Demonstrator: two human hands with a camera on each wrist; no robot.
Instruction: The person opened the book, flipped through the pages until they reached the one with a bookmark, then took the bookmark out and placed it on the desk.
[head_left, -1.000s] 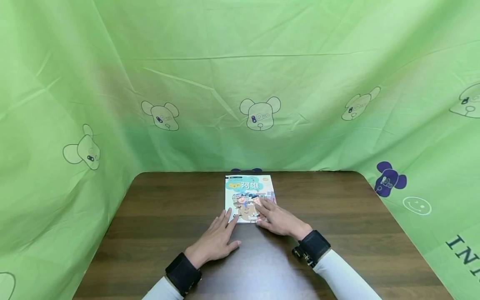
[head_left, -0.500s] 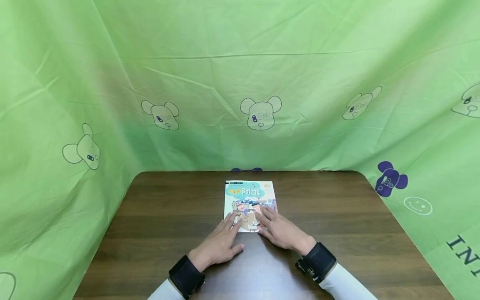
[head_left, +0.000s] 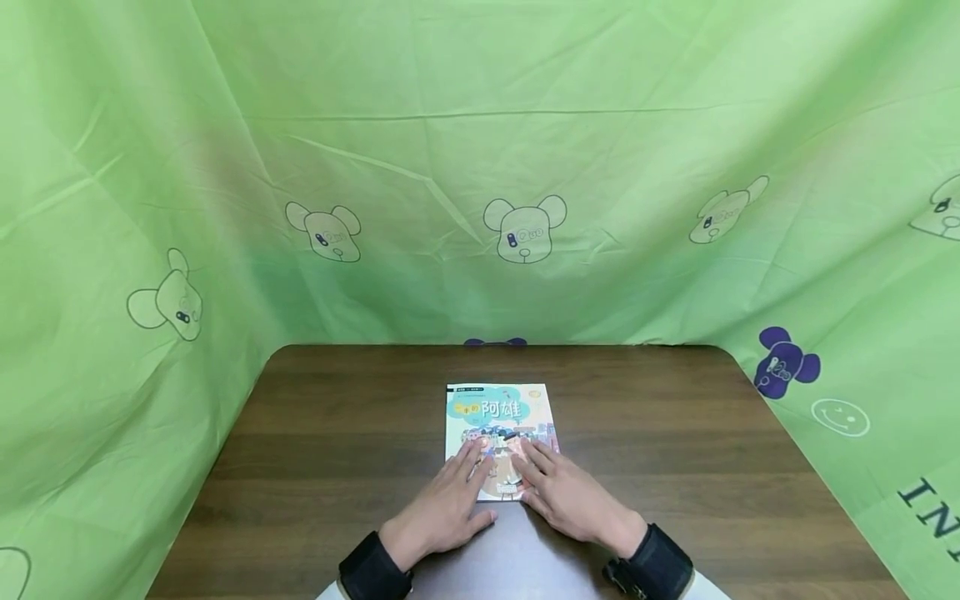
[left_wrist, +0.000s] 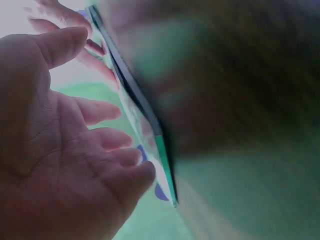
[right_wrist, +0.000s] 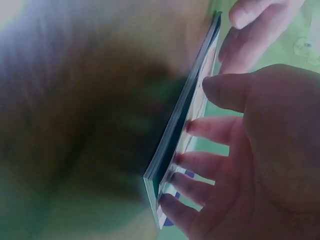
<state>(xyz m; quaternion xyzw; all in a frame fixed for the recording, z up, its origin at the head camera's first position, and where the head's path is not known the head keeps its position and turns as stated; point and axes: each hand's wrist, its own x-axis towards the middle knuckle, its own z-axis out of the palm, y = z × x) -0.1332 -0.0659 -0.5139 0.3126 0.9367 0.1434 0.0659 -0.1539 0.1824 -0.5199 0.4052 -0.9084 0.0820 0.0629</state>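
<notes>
A thin picture book with a white and light-blue cover lies flat on the wooden table, its cover facing up. My left hand rests its fingertips on the lower left of the cover, fingers nearly straight and thumb off the near edge. On the lower right of the cover, the fingertips of my right hand press down, fingers spread. In the right wrist view the book appears edge-on, with the fingertips touching its cover. The left wrist view gives the same book edge-on beside the left palm. Both hands wear black wrist straps.
The brown wooden table has rounded far corners. A green cloth printed with bear heads hangs behind it and at both sides. Bright light reflects off the table near the person.
The book has slid across the table toward the person, with both hands moving back along with it. The left fingertips now reach farther onto the cover.
</notes>
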